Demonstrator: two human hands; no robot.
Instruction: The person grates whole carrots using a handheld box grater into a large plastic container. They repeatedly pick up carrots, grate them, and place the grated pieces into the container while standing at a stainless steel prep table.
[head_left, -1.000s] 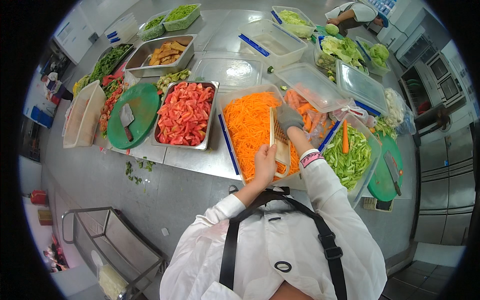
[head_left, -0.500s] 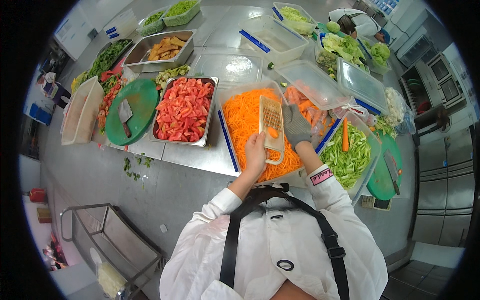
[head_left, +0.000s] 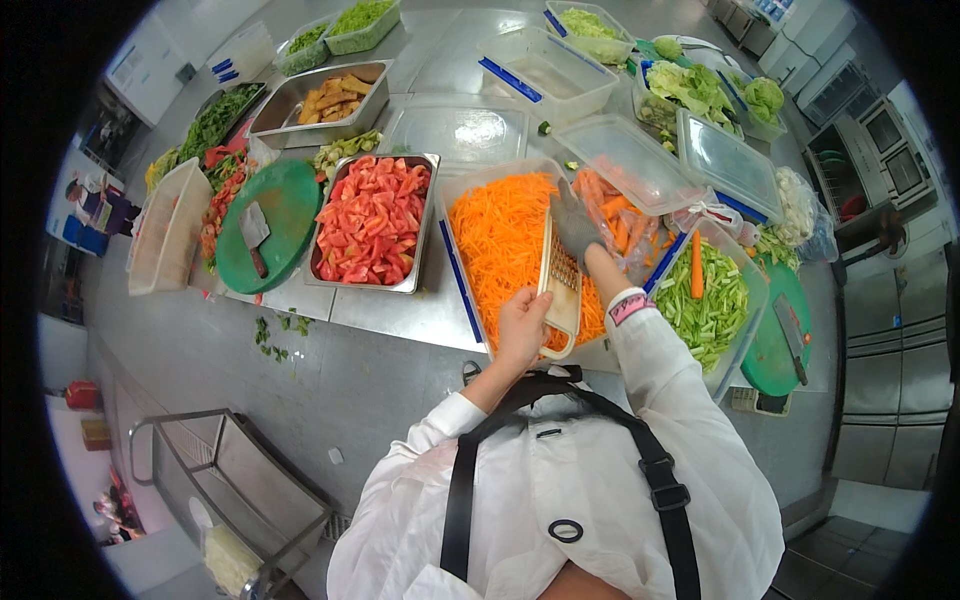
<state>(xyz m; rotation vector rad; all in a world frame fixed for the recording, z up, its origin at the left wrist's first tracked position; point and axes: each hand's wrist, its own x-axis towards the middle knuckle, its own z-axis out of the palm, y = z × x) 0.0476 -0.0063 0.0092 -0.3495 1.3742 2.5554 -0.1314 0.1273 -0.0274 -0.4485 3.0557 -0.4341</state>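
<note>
My bare left hand is closed around the handle end of a flat cream grater, which is tilted on its side. Under the grater, a clear plastic tub holds a heap of shredded carrot. My right hand, in a grey glove, is at the grater's far end beside its toothed face. Its fingers look curled, and what they hold, if anything, is hidden. Just right of the glove lies a clear bag of peeled carrots.
On the left are a steel pan of cut tomatoes and a green board with a cleaver. To the right, a tub of chopped green vegetable bears a whole carrot. Another green board carries a knife.
The grater has turned onto its side and shifted slightly right. The orange piece seen on its face is no longer visible. My gloved hand has moved up a little along the grater.
</note>
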